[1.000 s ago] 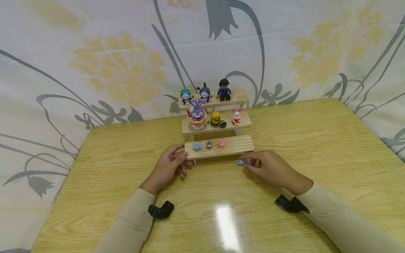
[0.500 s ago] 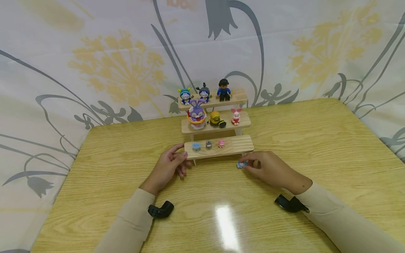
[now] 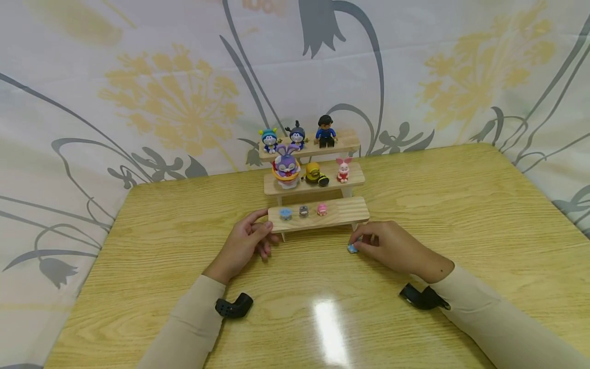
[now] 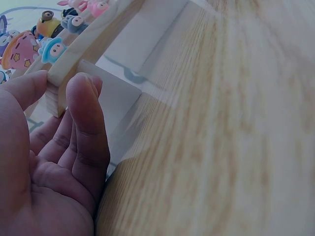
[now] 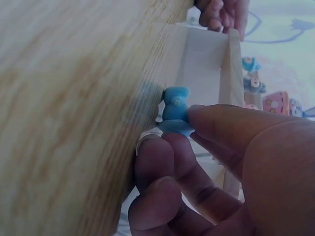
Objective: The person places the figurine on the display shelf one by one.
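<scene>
In the head view, my left hand (image 3: 240,247) holds the left end of the lowest step of a wooden display stand (image 3: 348,207), thumb at its front edge. My right hand (image 3: 392,247) is on the table by the stand's front right leg, pinching a small blue figurine (image 3: 352,248). The right wrist view shows this blue figurine (image 5: 175,104) between thumb and fingertips, close to the tabletop. On the lowest step stand a light blue figurine (image 3: 286,213), a grey figurine (image 3: 303,210) and a pink figurine (image 3: 322,209); the step's right part is bare.
The middle step carries a purple rabbit figure (image 3: 287,166), a yellow figure (image 3: 313,173) and a piglet figure (image 3: 343,171). Two hooded figures and a black-haired toy figure (image 3: 326,132) sit on the top step. A patterned cloth (image 3: 184,31) hangs behind the wooden table (image 3: 175,205).
The blue figurine in my right fingers has shifted slightly toward me and turned, and less of it shows now. My left hand stays where it was.
</scene>
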A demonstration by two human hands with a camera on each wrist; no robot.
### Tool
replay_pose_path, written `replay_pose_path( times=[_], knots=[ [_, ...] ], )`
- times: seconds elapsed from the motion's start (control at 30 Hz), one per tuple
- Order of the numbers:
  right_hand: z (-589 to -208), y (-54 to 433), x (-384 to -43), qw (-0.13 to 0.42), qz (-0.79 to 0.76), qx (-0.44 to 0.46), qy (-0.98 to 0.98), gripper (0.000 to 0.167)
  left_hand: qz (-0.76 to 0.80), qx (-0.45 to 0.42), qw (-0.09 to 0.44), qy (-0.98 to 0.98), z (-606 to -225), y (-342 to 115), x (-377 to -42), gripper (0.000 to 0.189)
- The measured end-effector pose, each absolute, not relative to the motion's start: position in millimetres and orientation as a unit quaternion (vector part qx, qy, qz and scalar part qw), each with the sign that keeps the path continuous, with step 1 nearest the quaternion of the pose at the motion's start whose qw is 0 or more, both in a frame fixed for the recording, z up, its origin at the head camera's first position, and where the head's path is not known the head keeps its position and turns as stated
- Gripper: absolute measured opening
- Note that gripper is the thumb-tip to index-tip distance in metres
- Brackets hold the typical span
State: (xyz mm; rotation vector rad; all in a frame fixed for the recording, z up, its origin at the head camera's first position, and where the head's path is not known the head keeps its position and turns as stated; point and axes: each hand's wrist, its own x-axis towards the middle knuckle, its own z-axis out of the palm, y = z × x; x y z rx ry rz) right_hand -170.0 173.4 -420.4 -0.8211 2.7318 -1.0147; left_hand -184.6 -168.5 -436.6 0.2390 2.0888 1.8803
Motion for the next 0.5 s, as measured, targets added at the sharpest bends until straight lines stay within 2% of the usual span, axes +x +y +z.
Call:
replay_pose_path(
  times=[0.23,0.5],
  knots=[
    [-419.8,172.7,-170.1,0.061,-0.335,-0.268,0.901,0.008,0.656,0.086,0.159,0.733,-436.6,-169.2,-184.8,0.056],
    [-417.8,173.4,-168.8,0.087,-0.323,-0.247,0.909,0.019,0.655,0.078,0.16,0.734,-436.3,-168.6,-184.6,0.055]
  ],
)
